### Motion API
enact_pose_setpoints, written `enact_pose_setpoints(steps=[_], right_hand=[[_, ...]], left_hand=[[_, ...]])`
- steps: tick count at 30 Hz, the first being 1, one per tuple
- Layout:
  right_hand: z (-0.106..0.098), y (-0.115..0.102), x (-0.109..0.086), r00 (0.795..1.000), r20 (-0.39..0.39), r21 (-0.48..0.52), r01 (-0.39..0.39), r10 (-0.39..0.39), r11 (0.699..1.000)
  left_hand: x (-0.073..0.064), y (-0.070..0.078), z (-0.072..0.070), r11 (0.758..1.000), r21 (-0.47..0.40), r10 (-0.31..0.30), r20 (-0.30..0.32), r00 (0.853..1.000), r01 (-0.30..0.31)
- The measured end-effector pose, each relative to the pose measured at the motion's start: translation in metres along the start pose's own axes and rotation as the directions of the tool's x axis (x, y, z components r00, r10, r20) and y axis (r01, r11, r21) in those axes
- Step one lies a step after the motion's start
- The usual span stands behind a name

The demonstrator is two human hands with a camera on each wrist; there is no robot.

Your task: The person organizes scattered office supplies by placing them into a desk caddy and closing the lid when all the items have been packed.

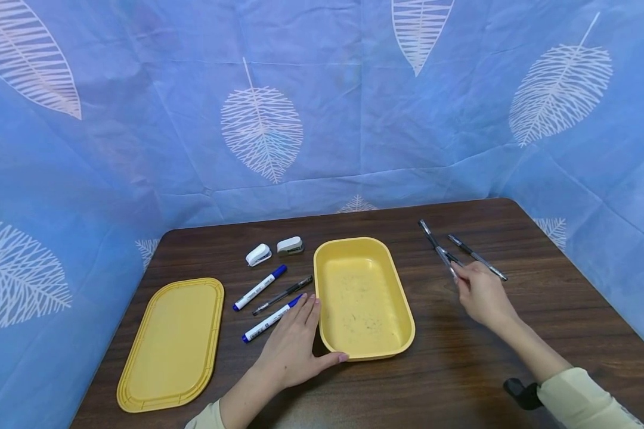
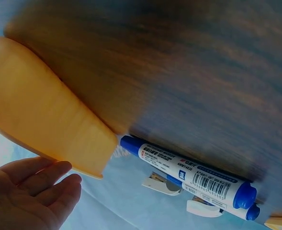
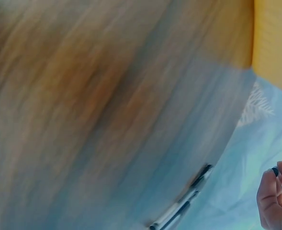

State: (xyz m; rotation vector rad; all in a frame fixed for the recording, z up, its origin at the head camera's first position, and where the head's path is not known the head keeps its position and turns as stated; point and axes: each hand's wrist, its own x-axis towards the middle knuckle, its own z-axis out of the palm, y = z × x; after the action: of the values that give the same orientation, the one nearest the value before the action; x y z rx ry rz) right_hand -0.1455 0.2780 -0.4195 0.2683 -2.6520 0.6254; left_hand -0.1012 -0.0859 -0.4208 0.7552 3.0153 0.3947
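Observation:
A yellow rectangular box [image 1: 408,310] sits on the dark wooden table. My left hand [image 1: 295,345] rests at its near left corner, fingers along the left rim and thumb at the near rim. In the left wrist view its fingers [image 2: 59,184] look loosely bent by the box wall [image 2: 40,105]. To the right of the box, my right hand [image 1: 483,292] pinches a pen [image 1: 446,262] between thumb and fingers. In the right wrist view only a dark end shows in that pinch. Around it lie a black pen [image 1: 426,231] and another pen [image 1: 477,257].
Left of the box are two blue-capped white markers [image 1: 260,288] [image 1: 271,320], with a black pen [image 1: 282,295] between them. Two white staplers [image 1: 259,255] [image 1: 290,245] lie behind. A yellow lid [image 1: 172,345] lies at far left. Blue leaf-patterned cloth [image 1: 322,119] hangs behind the table.

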Motion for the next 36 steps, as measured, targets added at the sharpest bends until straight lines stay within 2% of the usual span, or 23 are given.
enact_pose_setpoints(steps=[4, 9, 19, 27, 36], right_hand=[[-0.002, -0.010, 0.002, 1.000, -0.018, 0.021, 0.006, -0.006, 1.000], [-0.004, -0.026, 0.002, 1.000, -0.004, 0.059, 0.008, -0.008, 0.998], [-0.003, -0.069, 0.007, 0.996, -0.054, 0.119, 0.079, -0.073, 0.990], [0.000, -0.096, 0.011, 0.999, -0.017, 0.186, 0.051, -0.049, 0.981], [0.005, -0.114, 0.012, 0.999, -0.022, 0.233, 0.039, -0.035, 0.972]], left_hand=[[0.000, 0.000, 0.000, 1.000, 0.005, 0.006, -0.010, 1.000, -0.006], [0.001, 0.000, -0.001, 1.000, 0.010, 0.011, -0.009, 1.000, -0.011], [0.001, 0.001, -0.002, 1.000, 0.007, 0.009, -0.003, 1.000, -0.009], [0.002, 0.000, -0.002, 1.000, 0.005, 0.003, 0.007, 1.000, -0.003], [0.001, 0.000, -0.003, 1.000, 0.003, 0.001, 0.012, 1.000, -0.001]])
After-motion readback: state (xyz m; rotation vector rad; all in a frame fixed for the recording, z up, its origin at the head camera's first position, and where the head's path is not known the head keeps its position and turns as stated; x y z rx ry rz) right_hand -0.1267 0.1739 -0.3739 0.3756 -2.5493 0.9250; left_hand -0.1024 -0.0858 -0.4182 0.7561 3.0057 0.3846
